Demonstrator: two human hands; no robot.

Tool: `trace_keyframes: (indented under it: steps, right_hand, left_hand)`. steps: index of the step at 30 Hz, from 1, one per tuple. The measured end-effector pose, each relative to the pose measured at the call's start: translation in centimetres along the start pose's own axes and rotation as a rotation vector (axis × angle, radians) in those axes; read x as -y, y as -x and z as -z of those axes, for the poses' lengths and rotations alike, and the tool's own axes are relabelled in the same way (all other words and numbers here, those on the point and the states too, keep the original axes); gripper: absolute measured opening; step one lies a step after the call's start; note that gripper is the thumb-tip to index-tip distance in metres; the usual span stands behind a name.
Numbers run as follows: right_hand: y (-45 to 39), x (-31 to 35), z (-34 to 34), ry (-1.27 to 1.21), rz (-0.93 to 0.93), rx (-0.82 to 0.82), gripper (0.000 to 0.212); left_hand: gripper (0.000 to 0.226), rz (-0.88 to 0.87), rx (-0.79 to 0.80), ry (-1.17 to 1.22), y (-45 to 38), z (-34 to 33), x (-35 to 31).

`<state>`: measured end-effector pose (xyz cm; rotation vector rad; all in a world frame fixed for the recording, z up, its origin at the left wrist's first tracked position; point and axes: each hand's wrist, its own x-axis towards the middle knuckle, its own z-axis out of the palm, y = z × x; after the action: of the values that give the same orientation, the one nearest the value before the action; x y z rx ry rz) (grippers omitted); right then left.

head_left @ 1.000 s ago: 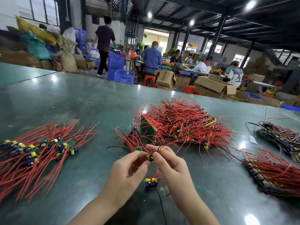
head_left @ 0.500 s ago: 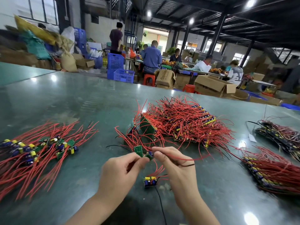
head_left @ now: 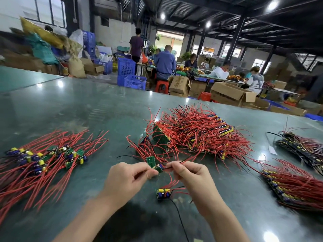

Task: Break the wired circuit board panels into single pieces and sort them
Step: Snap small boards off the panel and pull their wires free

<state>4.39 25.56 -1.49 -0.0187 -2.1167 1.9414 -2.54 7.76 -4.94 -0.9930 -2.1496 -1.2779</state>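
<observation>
Our left hand (head_left: 125,179) pinches a small green board strip (head_left: 151,162) between thumb and fingertips, holding it just above the surface (head_left: 87,109). Our right hand (head_left: 189,177) pinches the piece (head_left: 158,168) at the strip's near end, fingers curled, with a red and a black wire running out past its fingertips. We use the single board (head_left: 163,193) lying flat on the surface as our landmark: both hands hover just beyond it, the left one to its left, the right one to its right. Far left of it spreads the sorted pile (head_left: 43,158) of separated boards with red wires fanned out. Beyond it sits the big heap (head_left: 195,135) of unbroken panels. Right of it lies a stack (head_left: 293,187) of panels, and farther right and back, a darker stack (head_left: 304,149).
</observation>
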Motion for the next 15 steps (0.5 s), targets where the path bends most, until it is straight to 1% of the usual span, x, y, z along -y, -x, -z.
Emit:
trace_keyframes:
  steps: [2, 4, 6, 11, 13, 15]
  right_hand:
    - [-0.3, -0.1, 0.5, -0.136, 0.001, -0.068, 0.032]
    - [-0.5, 0.0, 0.8, -0.277, -0.014, -0.082, 0.022]
    - [-0.6, 0.0, 0.8, -0.351, -0.036, -0.096, 0.018]
    - [-1.2, -0.1, 1.8, -0.536, -0.058, -0.318, 0.015]
    - [-1.3, -0.2, 1.9, -0.608, -0.036, -0.341, 0.015]
    - [-1.4, -0.2, 1.8, -0.704, -0.019, -0.33, 0.015]
  left_hand:
    - [0.052, 0.031, 0.019, 0.041, 0.1, 0.1, 0.3]
    - [0.049, 0.03, 0.024, 0.063, 0.1, 0.1, 0.5]
    - [0.05, 0.028, 0.031, 0.086, -0.1, 0.1, 0.4]
    - [0.052, 0.044, 0.049, 0.112, 0.0, 0.1, 0.4]
    - [0.048, 0.051, 0.075, 0.127, 0.0, -0.2, 0.1]
    - [0.041, 0.095, 0.091, 0.179, 0.0, -0.6, 0.0]
